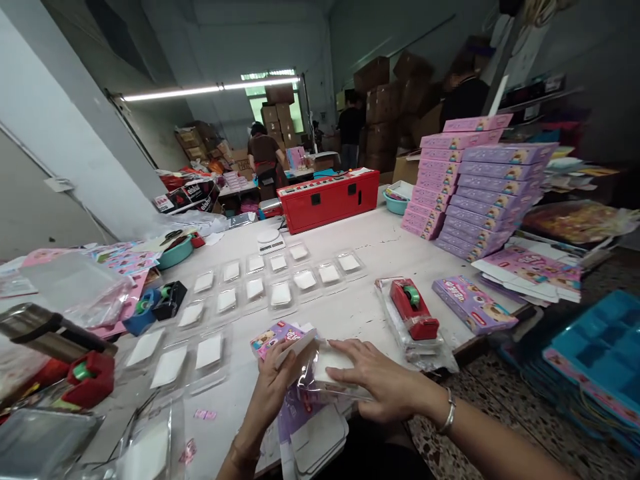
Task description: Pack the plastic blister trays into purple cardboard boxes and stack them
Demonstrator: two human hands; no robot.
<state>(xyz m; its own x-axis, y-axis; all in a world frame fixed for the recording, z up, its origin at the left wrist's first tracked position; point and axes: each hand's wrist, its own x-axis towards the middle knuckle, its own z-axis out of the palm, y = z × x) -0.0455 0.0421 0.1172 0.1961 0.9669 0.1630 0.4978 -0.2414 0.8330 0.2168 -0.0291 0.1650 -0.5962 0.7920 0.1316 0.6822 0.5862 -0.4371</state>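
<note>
My left hand (273, 387) is closed around a small purple printed carton (277, 337), its white end flap standing up by the fingers. A clear plastic tray (320, 377) with a white sheet on it is at the carton's open end, partly inside. My right hand (375, 377) grips this tray, fingers stretched over its top and the thumb at the near edge. Beneath both hands lie flat purple cartons (320, 440) with white flaps. Several clear trays with white sheets (207, 350) stand in rows to the left and beyond.
A red tape dispenser (415, 310) rests on a plastic-wrapped pack at right, near a closed purple carton (473, 303). Tall stacks of cartons (493, 193) stand behind. Further back are a white scale (270, 241) and a red machine (330, 200). A steel flask (50, 330) lies at left.
</note>
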